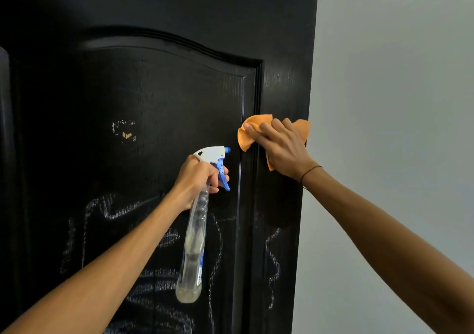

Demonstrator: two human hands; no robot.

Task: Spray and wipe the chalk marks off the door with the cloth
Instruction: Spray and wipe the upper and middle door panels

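Cloth (247,139), orange and limp, sits crumpled under my right hand (284,149), whose grip presses it flat with spread fingers against the door (159,90) at the panel's moulded edge. I judge it light and soft, best bunched in the palm so no corner flaps loose. Down-left of that grip, my left hand (197,177) curls around the neck of the spray bottle (196,233), fingers by the blue trigger; the clear plastic looks light and possibly slick if wet. Chalk marks (159,277) cover the black, glossy surface well below both grips. A pale wall (397,77) lies beyond the right grip.
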